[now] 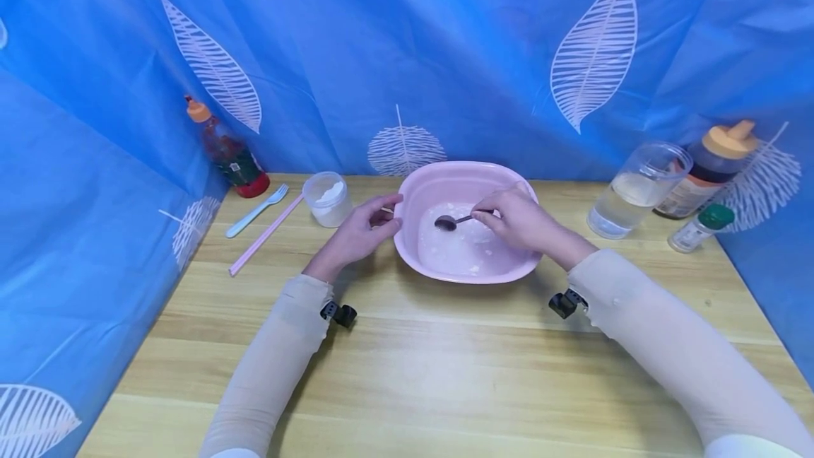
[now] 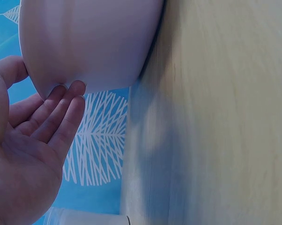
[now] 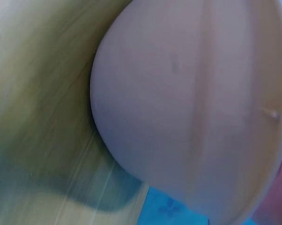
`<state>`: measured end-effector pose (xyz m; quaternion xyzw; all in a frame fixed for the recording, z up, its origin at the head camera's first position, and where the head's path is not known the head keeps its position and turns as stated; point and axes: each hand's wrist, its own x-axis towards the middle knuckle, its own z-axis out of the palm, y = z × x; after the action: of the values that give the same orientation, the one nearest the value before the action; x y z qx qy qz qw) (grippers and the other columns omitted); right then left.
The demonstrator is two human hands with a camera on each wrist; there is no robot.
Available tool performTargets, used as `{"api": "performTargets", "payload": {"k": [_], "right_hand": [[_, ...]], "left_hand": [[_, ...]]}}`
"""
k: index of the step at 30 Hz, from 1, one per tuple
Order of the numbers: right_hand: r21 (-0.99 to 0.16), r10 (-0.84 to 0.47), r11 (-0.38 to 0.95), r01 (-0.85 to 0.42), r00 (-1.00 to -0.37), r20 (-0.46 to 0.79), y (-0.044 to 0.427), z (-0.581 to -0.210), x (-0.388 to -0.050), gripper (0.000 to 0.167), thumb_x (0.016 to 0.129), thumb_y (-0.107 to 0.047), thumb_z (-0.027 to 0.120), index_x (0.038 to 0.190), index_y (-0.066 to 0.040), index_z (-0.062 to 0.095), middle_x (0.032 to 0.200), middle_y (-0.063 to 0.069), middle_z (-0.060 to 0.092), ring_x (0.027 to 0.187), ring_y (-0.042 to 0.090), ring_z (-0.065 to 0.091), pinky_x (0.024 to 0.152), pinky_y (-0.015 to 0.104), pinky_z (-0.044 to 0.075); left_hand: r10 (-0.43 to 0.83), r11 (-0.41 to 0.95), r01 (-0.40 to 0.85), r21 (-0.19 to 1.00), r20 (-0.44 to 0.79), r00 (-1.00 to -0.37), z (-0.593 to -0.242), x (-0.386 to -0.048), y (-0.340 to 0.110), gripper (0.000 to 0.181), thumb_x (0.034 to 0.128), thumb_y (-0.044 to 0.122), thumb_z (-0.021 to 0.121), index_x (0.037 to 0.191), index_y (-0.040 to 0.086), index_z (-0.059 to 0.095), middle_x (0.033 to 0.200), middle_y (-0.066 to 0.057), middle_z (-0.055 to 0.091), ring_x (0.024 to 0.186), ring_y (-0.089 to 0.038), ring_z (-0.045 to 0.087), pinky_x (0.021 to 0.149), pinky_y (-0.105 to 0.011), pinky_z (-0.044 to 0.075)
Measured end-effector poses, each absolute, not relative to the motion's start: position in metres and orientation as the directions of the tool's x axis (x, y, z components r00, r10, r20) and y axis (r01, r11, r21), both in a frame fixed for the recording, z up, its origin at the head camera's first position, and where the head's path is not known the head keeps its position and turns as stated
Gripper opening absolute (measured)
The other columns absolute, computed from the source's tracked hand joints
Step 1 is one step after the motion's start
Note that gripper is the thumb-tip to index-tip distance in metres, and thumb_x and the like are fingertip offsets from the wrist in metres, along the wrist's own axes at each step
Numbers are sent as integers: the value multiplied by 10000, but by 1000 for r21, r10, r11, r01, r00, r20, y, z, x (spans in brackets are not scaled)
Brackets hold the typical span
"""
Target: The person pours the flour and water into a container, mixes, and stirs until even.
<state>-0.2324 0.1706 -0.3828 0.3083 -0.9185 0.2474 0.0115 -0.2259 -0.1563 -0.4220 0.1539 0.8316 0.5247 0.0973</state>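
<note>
A pink plastic basin (image 1: pixel 467 278) stands near the back of the table with milky, slightly lumpy white stuff (image 1: pixel 458 253) on its bottom. At its left end, my left hand (image 1: pixel 357 235) grips the rim; the left wrist view shows the thumb and fingertips (image 2: pixel 77 86) against the basin wall (image 2: pixel 94 42). Inside the basin, my right hand (image 1: pixel 518 221) pinches the handle of a dark metal spoon (image 1: pixel 446 223), its bowl low over the white stuff. The right wrist view is mostly basin wall (image 3: pixel 178 93), with only a sliver of hand at the edge.
To the left are a tub of white powder (image 1: pixel 328 200), pink chopsticks (image 1: pixel 267 235), a light blue fork (image 1: pixel 257 210) and a red sauce bottle (image 1: pixel 235 157). A cup of water (image 1: pixel 626 200), a dark sauce bottle (image 1: pixel 699 179) and a green-capped jar (image 1: pixel 699 228) stand right.
</note>
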Motion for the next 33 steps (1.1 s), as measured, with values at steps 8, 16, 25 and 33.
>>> {"api": "performTargets", "payload": {"k": [8, 16, 25, 33], "right_hand": [[-379, -502, 763, -523, -850, 162, 193, -374, -238, 175, 1033, -90, 688, 1102, -16, 832, 1077, 151, 832, 1029, 371, 723, 882, 487, 317], [-385, -527, 751, -537, -838, 142, 211, -373, -231, 166, 1042, -92, 673, 1084, -21, 817, 1061, 138, 821, 1031, 349, 682, 892, 476, 298], [-518, -601, 661, -544, -796, 69, 203, -376, -218, 149, 1051, -98, 684, 1058, -71, 831, 1038, 86, 822, 954, 216, 727, 1007, 468, 470], [-516, -584, 649, -559, -801, 133, 188, -385, -220, 155, 1042, -92, 698, 1078, -41, 839, 1023, 111, 828, 847, 170, 682, 816, 349, 533]], "left_hand": [[358, 418, 154, 896, -6, -934, -422, -227, -156, 577, 1053, 249, 680, 1591, 104, 531, 1445, -189, 638, 1295, -370, 653, 1137, -529, 538], [367, 404, 167, 899, 7, -930, -425, -227, -157, 581, 1054, 244, 683, 1593, 93, 526, 1463, -197, 631, 1294, -378, 658, 1125, -533, 548], [367, 395, 164, 904, 9, -930, -426, -227, -157, 585, 1052, 230, 679, 1596, 85, 520, 1460, -202, 630, 1289, -374, 664, 1103, -509, 568], [367, 392, 184, 901, 31, -930, -425, -226, -156, 574, 1055, 212, 674, 1588, 64, 523, 1461, -215, 629, 1279, -389, 666, 1110, -526, 558]]}}
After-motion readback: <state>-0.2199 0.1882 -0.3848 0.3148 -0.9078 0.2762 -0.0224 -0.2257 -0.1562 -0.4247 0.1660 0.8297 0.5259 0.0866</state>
